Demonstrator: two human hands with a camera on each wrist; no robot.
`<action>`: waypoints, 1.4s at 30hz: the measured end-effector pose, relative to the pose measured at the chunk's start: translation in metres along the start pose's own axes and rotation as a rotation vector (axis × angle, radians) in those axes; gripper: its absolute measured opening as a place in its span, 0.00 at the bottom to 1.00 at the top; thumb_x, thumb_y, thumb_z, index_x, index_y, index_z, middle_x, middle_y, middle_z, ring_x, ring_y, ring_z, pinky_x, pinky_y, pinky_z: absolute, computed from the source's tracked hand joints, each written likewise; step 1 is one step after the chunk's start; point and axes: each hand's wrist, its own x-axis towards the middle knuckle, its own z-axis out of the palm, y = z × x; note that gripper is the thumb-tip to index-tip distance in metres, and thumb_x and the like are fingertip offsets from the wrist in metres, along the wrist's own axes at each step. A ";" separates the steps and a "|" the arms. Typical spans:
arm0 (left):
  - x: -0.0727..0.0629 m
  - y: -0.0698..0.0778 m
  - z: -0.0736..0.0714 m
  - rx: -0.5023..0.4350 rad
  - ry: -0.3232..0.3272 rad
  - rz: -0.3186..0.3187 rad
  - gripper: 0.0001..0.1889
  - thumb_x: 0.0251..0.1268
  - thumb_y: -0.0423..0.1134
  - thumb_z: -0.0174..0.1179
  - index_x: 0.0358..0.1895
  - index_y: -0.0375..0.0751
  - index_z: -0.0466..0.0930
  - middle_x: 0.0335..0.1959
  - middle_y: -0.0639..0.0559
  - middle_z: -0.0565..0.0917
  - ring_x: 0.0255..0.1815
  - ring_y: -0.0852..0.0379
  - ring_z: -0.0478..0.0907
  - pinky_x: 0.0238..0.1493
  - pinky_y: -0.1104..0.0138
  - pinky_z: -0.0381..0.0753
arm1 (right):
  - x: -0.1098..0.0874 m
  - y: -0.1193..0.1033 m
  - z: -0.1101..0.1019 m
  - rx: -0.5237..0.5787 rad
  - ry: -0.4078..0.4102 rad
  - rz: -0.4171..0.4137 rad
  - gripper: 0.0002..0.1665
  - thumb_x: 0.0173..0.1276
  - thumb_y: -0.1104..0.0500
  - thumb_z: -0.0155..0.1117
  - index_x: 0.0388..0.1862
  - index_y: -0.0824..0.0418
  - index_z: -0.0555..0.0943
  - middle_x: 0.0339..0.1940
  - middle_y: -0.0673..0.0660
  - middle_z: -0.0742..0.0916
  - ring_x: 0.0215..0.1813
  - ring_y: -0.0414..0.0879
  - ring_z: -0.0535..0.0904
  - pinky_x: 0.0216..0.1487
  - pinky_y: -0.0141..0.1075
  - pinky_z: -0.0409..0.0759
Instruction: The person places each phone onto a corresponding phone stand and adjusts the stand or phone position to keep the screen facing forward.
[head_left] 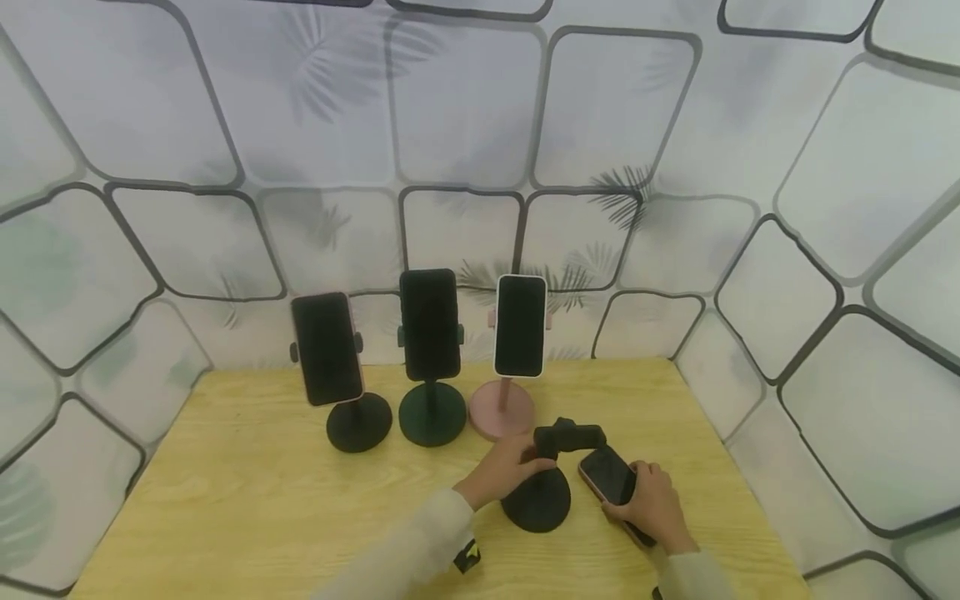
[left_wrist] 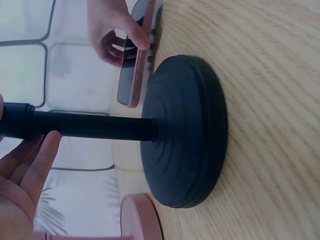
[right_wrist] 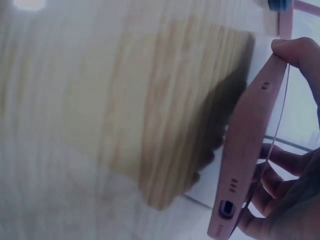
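My left hand (head_left: 501, 471) holds the upper post of a black phone stand (head_left: 537, 504), its fingers around the post just below the clamp head. In the left wrist view, the stand's round base (left_wrist: 187, 130) sits flat on the wood and the post (left_wrist: 95, 125) rises from it. To the right of that stand, my right hand (head_left: 654, 504) grips a phone in a pink case (head_left: 609, 473), dark screen up, by its long edges. The right wrist view shows the phone's end with the charging port (right_wrist: 227, 209), the thumb on one edge and fingers on the other.
Behind stand three more phone stands with phones mounted: a black one (head_left: 358, 423), a dark green one (head_left: 432, 415) and a pink one (head_left: 501, 410). Patterned cloth (head_left: 465, 142) surrounds the wooden table (head_left: 247, 500) at the back and sides.
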 end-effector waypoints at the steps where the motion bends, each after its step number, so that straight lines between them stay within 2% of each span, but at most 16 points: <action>1: -0.003 0.000 -0.001 -0.009 0.004 0.013 0.12 0.62 0.43 0.60 0.47 0.46 0.81 0.43 0.53 0.84 0.46 0.63 0.79 0.50 0.72 0.77 | -0.001 -0.001 0.000 0.002 0.003 0.001 0.51 0.38 0.41 0.78 0.50 0.75 0.70 0.41 0.69 0.77 0.38 0.55 0.72 0.34 0.50 0.76; 4: -0.012 0.000 -0.005 -0.029 0.011 0.027 0.13 0.62 0.43 0.61 0.48 0.45 0.81 0.46 0.52 0.83 0.48 0.62 0.79 0.52 0.71 0.77 | -0.002 -0.005 0.001 0.014 0.008 0.004 0.50 0.38 0.42 0.78 0.49 0.75 0.70 0.40 0.69 0.77 0.37 0.55 0.72 0.33 0.50 0.75; 7: -0.020 0.002 -0.010 -0.039 0.011 0.012 0.12 0.62 0.43 0.61 0.47 0.44 0.81 0.46 0.51 0.84 0.48 0.61 0.80 0.51 0.71 0.78 | -0.001 -0.010 0.002 0.011 0.009 0.004 0.50 0.38 0.41 0.78 0.49 0.75 0.70 0.40 0.69 0.77 0.37 0.56 0.73 0.33 0.52 0.75; 11: -0.031 0.002 -0.016 -0.041 0.004 -0.041 0.12 0.61 0.46 0.61 0.44 0.44 0.82 0.43 0.52 0.86 0.45 0.62 0.81 0.48 0.72 0.79 | -0.001 -0.013 0.005 -0.006 0.012 0.009 0.49 0.38 0.42 0.78 0.48 0.74 0.70 0.40 0.69 0.78 0.38 0.56 0.73 0.33 0.52 0.75; 18: -0.046 0.000 -0.029 -0.008 0.014 -0.123 0.14 0.60 0.48 0.62 0.43 0.43 0.83 0.40 0.51 0.86 0.42 0.57 0.83 0.45 0.70 0.80 | 0.000 -0.017 0.009 -0.009 0.000 0.011 0.49 0.37 0.43 0.79 0.48 0.74 0.69 0.37 0.67 0.77 0.35 0.54 0.72 0.31 0.50 0.74; 23: -0.054 -0.002 -0.038 -0.035 0.009 -0.113 0.14 0.61 0.45 0.61 0.45 0.42 0.82 0.42 0.49 0.86 0.43 0.57 0.83 0.45 0.71 0.80 | 0.001 -0.017 0.012 0.047 -0.051 0.044 0.50 0.38 0.45 0.79 0.50 0.75 0.65 0.36 0.66 0.77 0.34 0.52 0.73 0.31 0.47 0.75; 29: -0.058 -0.004 -0.045 -0.079 0.000 -0.106 0.15 0.61 0.44 0.61 0.47 0.40 0.82 0.43 0.47 0.86 0.43 0.58 0.82 0.44 0.72 0.78 | 0.002 -0.015 0.015 0.171 -0.089 0.057 0.53 0.42 0.50 0.77 0.57 0.75 0.59 0.41 0.66 0.78 0.34 0.49 0.76 0.32 0.40 0.77; 34: -0.059 -0.005 -0.047 -0.084 -0.005 -0.132 0.16 0.61 0.45 0.61 0.48 0.41 0.82 0.43 0.48 0.86 0.44 0.56 0.82 0.45 0.72 0.78 | 0.003 -0.014 0.014 0.220 -0.077 0.018 0.54 0.46 0.51 0.74 0.61 0.78 0.57 0.44 0.69 0.78 0.37 0.50 0.77 0.35 0.40 0.77; 37: -0.059 -0.006 -0.046 -0.073 -0.003 -0.137 0.15 0.60 0.45 0.62 0.46 0.41 0.82 0.41 0.48 0.86 0.40 0.60 0.81 0.42 0.73 0.77 | 0.004 -0.014 0.013 0.248 -0.073 0.006 0.55 0.46 0.50 0.75 0.62 0.78 0.56 0.46 0.70 0.78 0.39 0.52 0.77 0.37 0.42 0.78; 42: -0.059 -0.007 -0.045 -0.052 0.000 -0.124 0.12 0.61 0.44 0.61 0.43 0.42 0.83 0.35 0.51 0.86 0.31 0.68 0.72 0.37 0.75 0.74 | 0.004 -0.015 0.011 0.286 -0.076 0.004 0.60 0.42 0.46 0.78 0.63 0.77 0.57 0.49 0.70 0.78 0.42 0.52 0.78 0.42 0.44 0.78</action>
